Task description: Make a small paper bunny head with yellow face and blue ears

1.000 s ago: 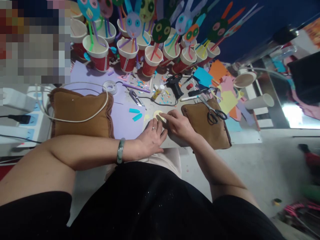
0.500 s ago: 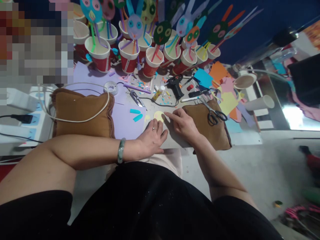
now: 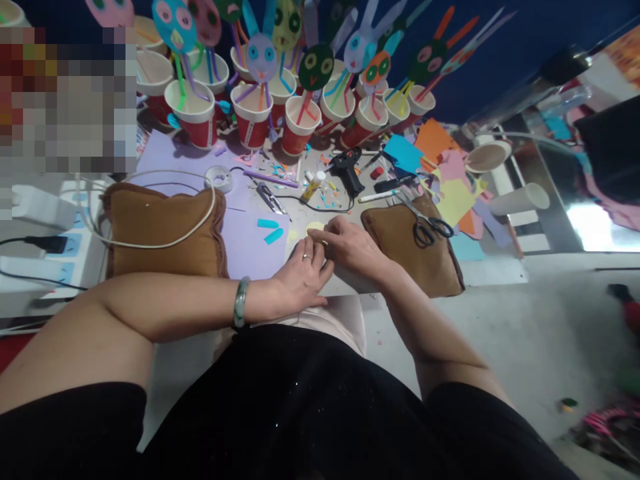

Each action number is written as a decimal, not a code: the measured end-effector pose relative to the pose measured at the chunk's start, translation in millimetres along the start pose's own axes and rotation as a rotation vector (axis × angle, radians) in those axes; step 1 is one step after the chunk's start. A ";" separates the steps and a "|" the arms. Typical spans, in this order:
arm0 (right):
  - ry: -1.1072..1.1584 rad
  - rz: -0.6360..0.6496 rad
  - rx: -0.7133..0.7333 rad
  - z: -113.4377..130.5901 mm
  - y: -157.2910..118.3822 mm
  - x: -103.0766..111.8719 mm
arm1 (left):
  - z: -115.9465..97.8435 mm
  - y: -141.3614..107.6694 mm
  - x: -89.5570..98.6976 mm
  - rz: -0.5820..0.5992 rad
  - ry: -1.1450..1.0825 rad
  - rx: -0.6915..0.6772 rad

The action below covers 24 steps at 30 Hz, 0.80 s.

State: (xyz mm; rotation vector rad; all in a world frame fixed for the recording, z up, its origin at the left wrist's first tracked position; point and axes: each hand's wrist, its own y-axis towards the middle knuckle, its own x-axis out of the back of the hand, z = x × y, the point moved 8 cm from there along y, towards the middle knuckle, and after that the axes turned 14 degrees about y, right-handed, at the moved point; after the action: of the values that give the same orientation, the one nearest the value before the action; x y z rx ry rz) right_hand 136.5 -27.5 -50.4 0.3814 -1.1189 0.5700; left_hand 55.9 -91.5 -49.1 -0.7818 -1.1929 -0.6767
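A small yellow paper round [image 3: 314, 227] lies on the table, its near part hidden by my fingers. My left hand [image 3: 303, 272] rests flat at its near edge, fingers spread, with a ring on one finger. From the right, my right hand [image 3: 350, 245] reaches over the paper with its index finger stretched out, close to my left fingertips; its other fingers are curled. Left of the round is a smaller yellow piece [image 3: 293, 235]. Two blue paper strips [image 3: 273, 236] lie on a purple sheet [image 3: 245, 257].
Red-and-white cups [image 3: 251, 127] with paper animal heads line the back. A glue gun [image 3: 347, 170], glue stick [image 3: 313, 186], cutter [image 3: 271, 199] and scissors [image 3: 425, 225] lie in front. Brown cushions [image 3: 163, 230] flank the hands. A power strip [image 3: 73, 233] is at left.
My right hand has moved left, its index finger now over the yellow round beside my left fingertips. My left hand has hardly moved. The view has shifted slightly.
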 end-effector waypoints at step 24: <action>0.465 -0.192 -0.366 -36.7 13.4 17.9 | -3.1 -1.8 -2.3 -0.089 0.057 0.004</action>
State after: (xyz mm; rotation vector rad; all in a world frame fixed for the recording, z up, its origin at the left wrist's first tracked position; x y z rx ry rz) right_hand 160.8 7.8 -48.5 0.0301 -0.7063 0.2549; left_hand 55.6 -95.0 -51.6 -0.7052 -1.1820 -0.7645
